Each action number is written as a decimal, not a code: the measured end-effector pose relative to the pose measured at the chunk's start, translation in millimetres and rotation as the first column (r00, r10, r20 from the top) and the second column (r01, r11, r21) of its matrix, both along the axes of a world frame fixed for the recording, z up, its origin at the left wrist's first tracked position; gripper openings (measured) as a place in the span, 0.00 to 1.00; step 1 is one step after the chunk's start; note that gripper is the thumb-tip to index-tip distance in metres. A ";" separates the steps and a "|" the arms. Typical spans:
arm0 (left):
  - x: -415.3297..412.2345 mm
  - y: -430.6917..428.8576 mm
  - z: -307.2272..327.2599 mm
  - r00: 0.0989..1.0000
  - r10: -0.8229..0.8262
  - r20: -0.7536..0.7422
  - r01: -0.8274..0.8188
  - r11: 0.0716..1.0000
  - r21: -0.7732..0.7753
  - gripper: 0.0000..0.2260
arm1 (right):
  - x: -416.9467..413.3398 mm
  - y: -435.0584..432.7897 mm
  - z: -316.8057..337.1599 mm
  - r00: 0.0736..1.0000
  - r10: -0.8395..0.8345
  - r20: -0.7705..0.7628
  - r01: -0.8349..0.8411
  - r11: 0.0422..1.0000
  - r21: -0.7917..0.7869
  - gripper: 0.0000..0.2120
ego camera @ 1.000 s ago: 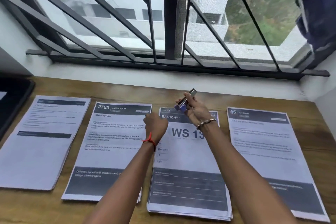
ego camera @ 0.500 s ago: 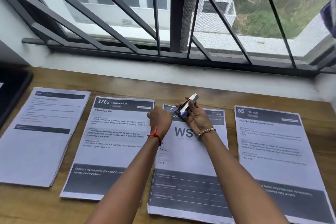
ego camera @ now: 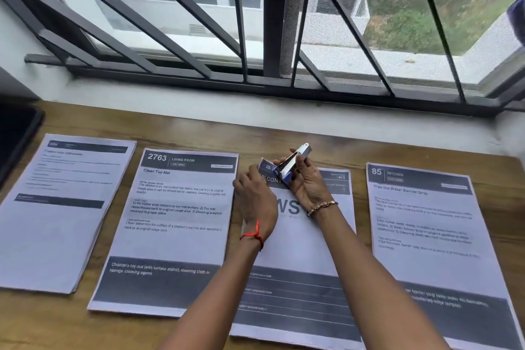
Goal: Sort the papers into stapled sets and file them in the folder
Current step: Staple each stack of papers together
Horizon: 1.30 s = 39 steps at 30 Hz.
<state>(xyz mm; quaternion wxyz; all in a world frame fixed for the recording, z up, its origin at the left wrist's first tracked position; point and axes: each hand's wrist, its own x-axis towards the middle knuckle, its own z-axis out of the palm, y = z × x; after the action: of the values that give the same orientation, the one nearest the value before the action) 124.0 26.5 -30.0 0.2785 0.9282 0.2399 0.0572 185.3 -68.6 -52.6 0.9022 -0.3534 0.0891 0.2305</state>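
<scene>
Your right grip (ego camera: pixel 308 183) clasps the stapler (ego camera: pixel 292 163) on the Balcony stack (ego camera: pixel 301 247), toward the counter's (ego camera: pixel 199 138) far edge. Your left grip (ego camera: pixel 255 202) curls beside it; whether it's holding anything, I can't tell.

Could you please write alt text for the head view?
A right hand holds a silver stapler at the top corner of a white paper stack, third of four on a wooden desk; the left hand is beside it.

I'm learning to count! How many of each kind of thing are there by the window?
Paper stacks: 4
Stapler, held in the right hand: 1
Dark flat thing at the left edge: 1
Total: 6
</scene>
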 end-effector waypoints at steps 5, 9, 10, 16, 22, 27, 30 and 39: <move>-9.6 -8.4 -8.6 0.968 0.011 0.251 0.006 0.998 -0.070 0.19 | 1.9 -1.7 0.6 0.999 -0.013 -0.033 0.014 0.999 0.029 0.41; -20.9 -2.1 -31.7 0.947 0.018 0.321 -0.004 0.999 -0.046 0.19 | 1.9 0.0 -4.4 1.000 -0.008 -0.009 0.009 0.999 0.050 0.35; -21.4 -0.6 -35.5 0.944 0.025 0.329 -0.011 0.999 -0.046 0.19 | 2.3 0.7 -5.7 1.000 0.000 0.009 0.000 0.999 0.052 0.31; -19.1 3.2 -41.0 0.939 0.060 0.339 -0.012 0.990 -0.144 0.19 | 2.0 0.4 -9.1 0.995 0.047 0.089 -0.049 0.999 0.014 0.25; -18.8 3.9 -44.2 0.927 0.080 0.367 -0.006 0.980 -0.198 0.18 | 21.4 -1.6 5.8 0.987 0.029 0.155 -0.021 0.998 -0.053 0.29; -19.7 2.9 -45.1 0.916 0.076 0.394 0.005 0.980 -0.201 0.18 | 36.9 -3.3 14.4 0.967 0.147 0.206 -0.041 0.895 -0.444 0.24; -20.0 3.1 -43.8 0.913 0.080 0.400 0.004 0.979 -0.205 0.18 | 42.2 -2.9 16.1 0.927 0.290 0.240 -0.084 0.781 -0.619 0.13; -21.3 1.8 -39.1 0.913 0.082 0.400 0.012 0.974 -0.226 0.18 | 48.5 -1.5 26.9 0.804 0.572 0.162 -0.246 0.568 -0.785 0.11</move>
<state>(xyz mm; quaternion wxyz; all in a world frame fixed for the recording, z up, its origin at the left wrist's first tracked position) 102.7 28.3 -69.1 0.4240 0.8542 0.1983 0.2265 233.8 -70.0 -25.7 0.5998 -0.7330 -0.0994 0.3050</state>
